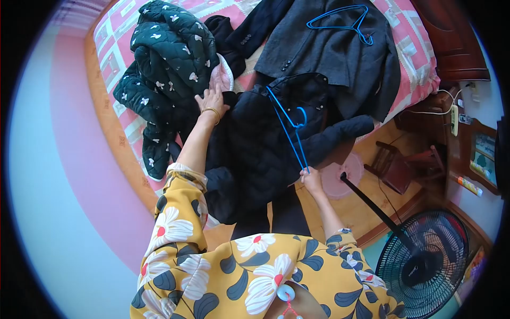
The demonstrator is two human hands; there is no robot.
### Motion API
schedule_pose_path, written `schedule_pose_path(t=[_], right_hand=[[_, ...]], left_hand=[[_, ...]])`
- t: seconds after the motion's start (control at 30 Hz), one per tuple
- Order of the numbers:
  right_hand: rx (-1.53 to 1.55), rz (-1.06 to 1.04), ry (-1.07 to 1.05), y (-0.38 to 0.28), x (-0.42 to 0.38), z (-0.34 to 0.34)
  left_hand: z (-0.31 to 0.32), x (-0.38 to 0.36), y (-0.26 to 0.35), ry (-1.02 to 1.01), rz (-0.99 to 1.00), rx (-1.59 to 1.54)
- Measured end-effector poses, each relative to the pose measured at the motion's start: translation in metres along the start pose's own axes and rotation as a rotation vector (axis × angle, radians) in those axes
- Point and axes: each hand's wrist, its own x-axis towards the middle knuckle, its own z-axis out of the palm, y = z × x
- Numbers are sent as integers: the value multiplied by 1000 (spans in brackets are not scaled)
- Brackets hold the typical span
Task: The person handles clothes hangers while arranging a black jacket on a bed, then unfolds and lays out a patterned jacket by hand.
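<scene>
A black padded jacket lies spread over the near edge of the bed, one sleeve reaching right. My left hand, with a gold bangle at the wrist, rests at the jacket's left side with its fingers apart, beside a dark green padded coat with white prints and a pink lining. Closed around one end of a blue hanger is my right hand. The hanger slants across the front of the black jacket, its hook pointing right.
Behind the black jacket, a dark grey blazer lies on the pink patchwork bedding, with more blue hangers on top. At right stand a black fan and a small wooden chair. A pink wall runs along the left.
</scene>
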Motion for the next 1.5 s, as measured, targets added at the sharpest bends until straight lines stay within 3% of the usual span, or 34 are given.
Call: schedule_pose_path(t=[0.03,0.07,0.17,0.23,0.27,0.33,0.43,0.47,0.5,0.57,0.6,0.63,0.67,0.7,0.83,0.9,0.93,0.97,1.03,1.17,1.23,1.27,1.3,1.37,1.43,1.5], right_hand=[[-28,-25,-7,-4,-4,-4],[-28,-24,-3,-12,-10,-9],[187,-117,-64,-79,-40,-29],[506,-295,-56,-156,-72,-45],[521,-296,-64,-175,-79,-43],[524,-645,29,-200,-86,-34],[98,-548,23,-91,-21,48],[61,-278,-112,-60,-13,58],[20,-6,-245,-35,-10,64],[-106,-100,-211,-21,-17,75],[-84,-179,-194,-23,-27,73],[-58,-269,-163,-36,-33,68],[117,-124,-243,-52,-38,61],[118,-122,-240,-50,-35,62],[112,-89,-176,-53,-35,50],[121,-87,-171,-50,-32,46],[137,-110,-184,-52,-35,40],[137,-106,-175,-52,-39,36],[128,-173,-172,-51,-45,26],[193,-125,-184,-35,-55,24],[253,-72,-201,-35,-60,25],[298,-20,-220,-38,-61,26],[303,-21,-225,-40,-62,27],[325,-9,-231,-48,-64,27],[320,-12,-237,-56,-63,27],[311,-15,-235,-58,-62,25]], left_hand=[[-6,3,2,-297,-55,113],[-2,0,-9,-353,-31,88],[-23,-33,-42,-92,-217,-396],[-54,-68,-82,-68,-261,-985],[-83,-89,-91,-46,-344,-1156],[-115,-130,-118,13,-442,-1323],[-130,-179,-166,57,-491,-1416],[-129,-191,-177,70,-523,-1438],[-125,-195,-190,79,-533,-1431],[-106,-212,-220,-56,-712,-1031],[-95,-215,-238,-187,-713,-623],[-91,-216,-235,-196,-722,-617],[-87,-211,-224,-254,-628,-123],[-84,-204,-217,-301,-506,365],[-11,-143,-195,44,-167,-279],[32,-114,-173,-199,-134,-228],[38,-111,-154,-262,-178,-156],[52,-104,-144,-483,-306,-57],[69,-117,-134,-629,-378,-55],[49,-148,-112,-438,-401,-256],[25,-151,-110,-173,-406,-806],[20,-152,-111,-10,-249,-837],[14,-150,-113,-8,-251,-830],[-17,-141,-98,-314,-388,-1164],[-15,-133,-92,-348,-437,-1125],[24,-126,-104,-240,-317,-620]])
